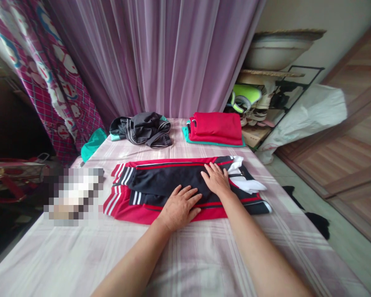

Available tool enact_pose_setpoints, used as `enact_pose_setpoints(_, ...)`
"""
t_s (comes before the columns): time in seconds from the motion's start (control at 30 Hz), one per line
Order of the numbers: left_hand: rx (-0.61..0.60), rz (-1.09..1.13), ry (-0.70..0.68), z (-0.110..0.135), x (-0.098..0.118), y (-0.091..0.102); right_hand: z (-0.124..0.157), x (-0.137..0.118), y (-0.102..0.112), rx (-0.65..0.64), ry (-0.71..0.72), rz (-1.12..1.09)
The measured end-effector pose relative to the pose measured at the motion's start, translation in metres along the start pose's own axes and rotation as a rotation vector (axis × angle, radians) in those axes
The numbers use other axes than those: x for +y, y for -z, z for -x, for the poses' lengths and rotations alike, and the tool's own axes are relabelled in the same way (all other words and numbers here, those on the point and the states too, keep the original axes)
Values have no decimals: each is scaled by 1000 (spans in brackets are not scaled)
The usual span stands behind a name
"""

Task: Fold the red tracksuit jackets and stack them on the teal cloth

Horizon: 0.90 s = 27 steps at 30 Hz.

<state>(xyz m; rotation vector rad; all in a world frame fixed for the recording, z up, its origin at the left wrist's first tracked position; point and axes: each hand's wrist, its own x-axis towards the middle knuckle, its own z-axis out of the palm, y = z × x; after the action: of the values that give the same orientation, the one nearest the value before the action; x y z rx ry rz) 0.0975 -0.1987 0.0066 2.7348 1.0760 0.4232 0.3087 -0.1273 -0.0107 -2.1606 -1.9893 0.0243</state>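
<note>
A red and navy tracksuit jacket lies face up on the checked cloth, its sleeves laid across the body. White stripes mark the cuffs and hem at its left end, and a white collar lining shows at its right end. My left hand rests flat on the lower middle of the jacket, fingers spread. Further right, my right hand presses flat near the collar, its fingers apart too. Neither hand grips the fabric.
A crumpled dark garment lies at the back left of the tablecloth. Back right sits a folded red and green stack of clothes. Something blurred out is at the left edge. A shoe rack stands beyond the right corner.
</note>
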Motion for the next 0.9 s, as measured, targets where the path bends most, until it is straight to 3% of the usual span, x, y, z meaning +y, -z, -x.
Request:
enact_pose_setpoints(0.1, 137, -38, 130, 11, -13, 11, 7, -4, 6, 34, -4, -34)
enact_pose_setpoints(0.2, 263, -156, 353, 26, -37, 23, 24, -16, 10, 84, 49, -66)
enact_pose_setpoints(0.33, 254, -276, 591, 44, -64, 25, 49, -35, 8, 23, 193, -28)
enact_pose_setpoints(0.53, 262, -308, 593, 48, -67, 17, 57, -42, 6, -46, 202, 4)
enact_pose_setpoints(0.67, 278, -247, 573, 52, -68, 25, 53, -37, 5, -44, 196, -26)
enact_pose_setpoints(0.8, 362, -227, 609, 78, -87, 43, 35, -38, 14, 4, 239, -96)
enact_pose_setpoints(0.9, 403, -227, 731, 105, -104, 55, 10, -62, 29, 73, 332, -160)
